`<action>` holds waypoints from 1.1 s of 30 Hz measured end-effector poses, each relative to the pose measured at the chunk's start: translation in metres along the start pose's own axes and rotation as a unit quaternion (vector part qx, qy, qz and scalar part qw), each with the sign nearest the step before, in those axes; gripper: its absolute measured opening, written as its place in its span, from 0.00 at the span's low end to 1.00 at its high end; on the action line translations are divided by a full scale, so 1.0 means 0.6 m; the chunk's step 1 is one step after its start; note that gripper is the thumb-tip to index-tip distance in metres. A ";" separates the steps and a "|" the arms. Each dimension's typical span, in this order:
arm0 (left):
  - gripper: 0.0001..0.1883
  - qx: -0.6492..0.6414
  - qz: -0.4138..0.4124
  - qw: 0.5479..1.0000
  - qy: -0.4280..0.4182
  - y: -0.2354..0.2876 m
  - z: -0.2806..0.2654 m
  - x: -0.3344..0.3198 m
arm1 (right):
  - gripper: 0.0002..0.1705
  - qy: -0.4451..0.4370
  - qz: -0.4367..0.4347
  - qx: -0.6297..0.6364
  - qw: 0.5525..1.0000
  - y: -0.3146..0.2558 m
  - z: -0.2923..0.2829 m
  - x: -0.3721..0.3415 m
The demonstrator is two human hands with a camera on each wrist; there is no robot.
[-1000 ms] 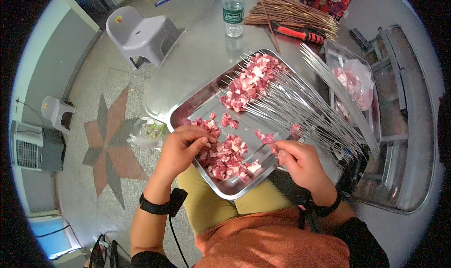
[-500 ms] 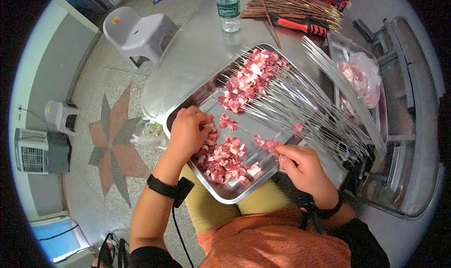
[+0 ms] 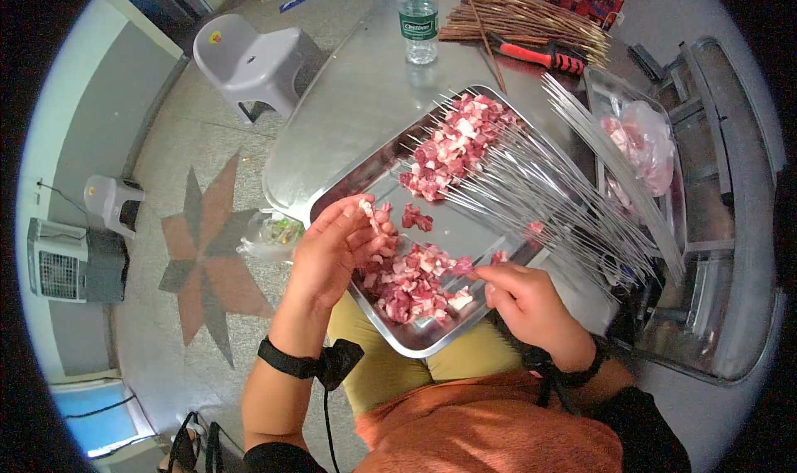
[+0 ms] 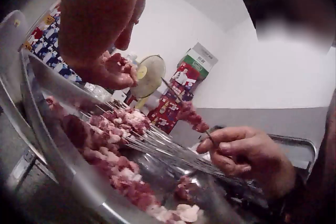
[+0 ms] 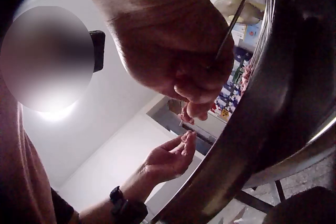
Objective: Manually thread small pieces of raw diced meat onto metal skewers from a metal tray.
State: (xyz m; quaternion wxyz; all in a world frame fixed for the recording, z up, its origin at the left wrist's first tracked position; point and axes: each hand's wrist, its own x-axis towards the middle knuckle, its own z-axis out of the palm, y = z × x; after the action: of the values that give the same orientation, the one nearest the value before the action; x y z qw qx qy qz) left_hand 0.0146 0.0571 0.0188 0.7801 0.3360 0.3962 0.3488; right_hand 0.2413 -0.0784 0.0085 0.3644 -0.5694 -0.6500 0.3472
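My left hand [image 3: 325, 253], palm turned partly up over the left side of the metal tray [image 3: 340, 189], holds a small piece of raw meat [image 3: 370, 214] at its fingers. In my right hand [image 3: 531, 303] a thin metal skewer is gripped, its handle end showing in the right wrist view. Chunks of meat [image 4: 191, 116] are threaded on that skewer in the left wrist view, its bare tip pointing up. Below both hands lies a heap of cut raw meat [image 3: 407, 286]. A separate clump of meat [image 3: 416, 217] sits on the tray floor.
Loaded skewers [image 3: 457, 145] line the tray's far side, their bare metal ends [image 3: 548, 203] fanning out right. Beyond stand a water bottle [image 3: 418, 21], a bundle of brown sticks [image 3: 531, 21] and a red-black handled tool [image 3: 540, 56]. A plastic bag of meat [image 3: 643, 145] lies at right.
My left hand has gone down into the meat heap, then lifted and turned palm up with a piece. My right hand has tilted the skewer, bringing its meat over the heap.
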 end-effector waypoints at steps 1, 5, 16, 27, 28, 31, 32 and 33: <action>0.13 -0.017 0.012 1.000 0.004 -0.005 0.004 -0.004 | 0.15 0.002 -0.013 -0.016 1.000 -0.005 0.003 0.001; 0.12 -0.025 0.060 0.997 0.052 -0.020 0.026 -0.021 | 0.16 0.016 -0.026 -0.064 0.997 -0.022 0.016 0.004; 0.10 -0.066 0.058 0.993 0.079 -0.035 0.053 -0.047 | 0.17 0.027 -0.050 -0.067 0.996 -0.027 0.036 0.008; 0.11 -0.138 0.102 0.979 0.107 -0.059 0.067 -0.045 | 0.17 0.026 -0.037 -0.049 0.998 -0.035 0.043 0.006; 0.11 -0.139 0.103 0.979 0.107 -0.060 0.069 -0.045 | 0.17 0.018 -0.029 -0.047 0.998 -0.036 0.042 0.005; 0.11 -0.149 0.100 0.977 0.118 -0.062 0.080 -0.049 | 0.17 0.026 -0.028 -0.026 0.999 -0.033 0.045 0.004; 0.11 -0.147 0.100 0.974 0.138 -0.062 0.085 -0.051 | 0.17 0.026 -0.028 -0.026 0.999 -0.032 0.046 0.004; 0.10 -0.145 0.100 0.972 0.158 -0.062 0.089 -0.053 | 0.17 0.033 -0.034 -0.025 0.999 -0.031 0.047 0.004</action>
State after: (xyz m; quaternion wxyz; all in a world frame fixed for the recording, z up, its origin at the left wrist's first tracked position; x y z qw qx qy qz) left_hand 0.0566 -0.0016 0.0256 0.7092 0.1973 0.4241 0.5275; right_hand 0.2075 -0.0793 0.0108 0.3827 -0.5673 -0.6650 0.2991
